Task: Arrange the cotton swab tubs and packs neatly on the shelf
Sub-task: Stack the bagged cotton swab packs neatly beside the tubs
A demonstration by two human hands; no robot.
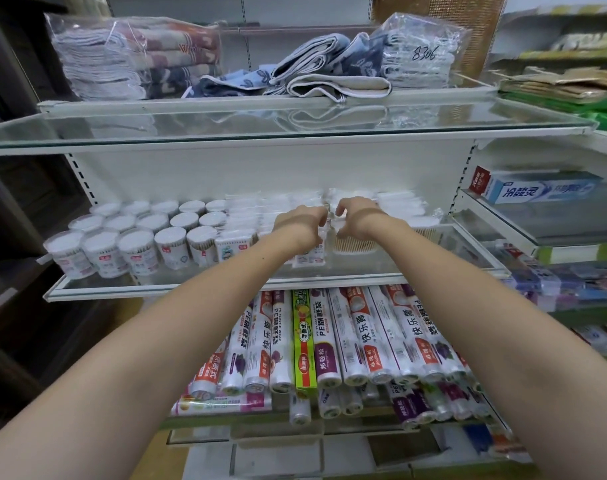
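Round cotton swab tubs (135, 233) stand in rows on the left half of the glass shelf (156, 282). Clear swab packs (246, 216) fill the middle and right, some stacked at the back (399, 202). A pack of wooden-stick swabs (355, 244) lies under my right wrist. My left hand (303, 221) and my right hand (355, 211) reach side by side over the middle packs, fingers curled down onto a clear pack (329, 220) between them. The fingertips are hidden behind the hands.
Folded towels (295, 74) lie on the glass shelf above. Plastic wrap rolls (329, 341) fill the shelf below. Toothpaste boxes (537, 188) sit on the neighbouring shelf to the right. A dark cabinet stands at the left.
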